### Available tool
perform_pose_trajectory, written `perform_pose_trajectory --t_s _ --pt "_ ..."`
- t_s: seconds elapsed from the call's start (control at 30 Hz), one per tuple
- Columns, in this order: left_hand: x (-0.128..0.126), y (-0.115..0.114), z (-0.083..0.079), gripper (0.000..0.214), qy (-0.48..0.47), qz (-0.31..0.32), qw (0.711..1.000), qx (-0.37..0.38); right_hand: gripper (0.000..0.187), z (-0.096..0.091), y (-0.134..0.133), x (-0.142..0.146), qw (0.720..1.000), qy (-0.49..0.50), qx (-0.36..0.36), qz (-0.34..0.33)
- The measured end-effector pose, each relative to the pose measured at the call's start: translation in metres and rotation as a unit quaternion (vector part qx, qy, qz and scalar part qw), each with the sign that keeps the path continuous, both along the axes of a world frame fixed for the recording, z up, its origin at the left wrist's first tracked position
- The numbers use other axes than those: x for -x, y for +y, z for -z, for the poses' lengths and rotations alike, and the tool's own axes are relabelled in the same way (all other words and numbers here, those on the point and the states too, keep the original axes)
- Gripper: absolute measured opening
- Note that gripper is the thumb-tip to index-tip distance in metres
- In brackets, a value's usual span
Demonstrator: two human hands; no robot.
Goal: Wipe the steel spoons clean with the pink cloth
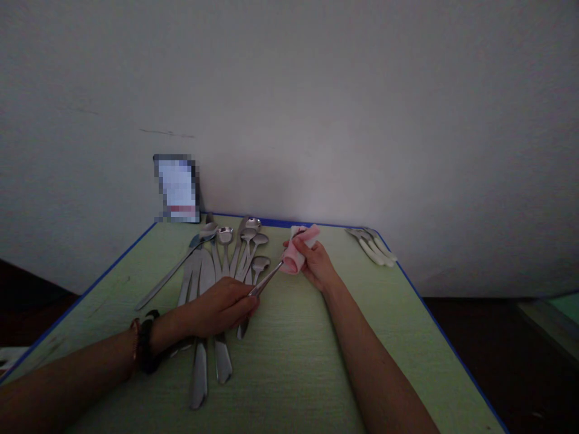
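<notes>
Head view. A person's two bare hands work above a pale green counter (289, 374) with blue edging (438, 319), set against a plain grey wall (325, 108). The left hand (226, 307), reaching in from the near left, has its fingers closed around the near end of a metal utensil (268, 279). The utensil slants toward the far right, its other end wrapped in a pink and white cloth (293, 259), so that its kind cannot be told. The right hand (316, 262) grips this cloth, the fingers folded about it; cloth and utensil lie between the two hands, near the middle of the counter's far half. On the left wrist are a dark bracelet (148, 340) and a thin, copper-coloured bracelet (134, 339).

Beneath and beyond the left hand, metal cutlery lies in a loose, overlapping group. Spoons (225, 235) occupy its far part, bowls toward the wall; broad handles (199, 380) project on the near side, and one long-handled piece (167, 277) slants along the left margin. At the far right corner, well apart from this group, light-handled utensils (371, 246) rest side by side. At the far left, a blurred device with a lit screen (181, 187) stands upright near the wall.
</notes>
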State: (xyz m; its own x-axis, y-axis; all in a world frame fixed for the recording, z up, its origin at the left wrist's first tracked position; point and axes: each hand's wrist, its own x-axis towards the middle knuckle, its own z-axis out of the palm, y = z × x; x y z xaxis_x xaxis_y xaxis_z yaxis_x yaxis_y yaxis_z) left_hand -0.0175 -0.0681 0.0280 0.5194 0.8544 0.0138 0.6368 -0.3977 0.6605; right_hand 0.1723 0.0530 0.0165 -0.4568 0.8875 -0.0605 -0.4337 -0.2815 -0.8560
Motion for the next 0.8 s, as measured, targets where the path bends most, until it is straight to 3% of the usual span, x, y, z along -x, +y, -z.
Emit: perform_pose_trajectory --t_s 0.43,0.8 --pt "-0.0017 0.0011 -0.0035 0.042 -0.009 -0.004 1.000 0.009 0.039 0.0077 0.0021 0.0051 0.997 -0.050 0.006 0.051" --pt "-0.0021 0.0023 -0.0020 0.045 -0.018 0.000 1.000 0.009 0.040 0.0043 0.0043 0.0023 0.996 0.033 0.007 0.083"
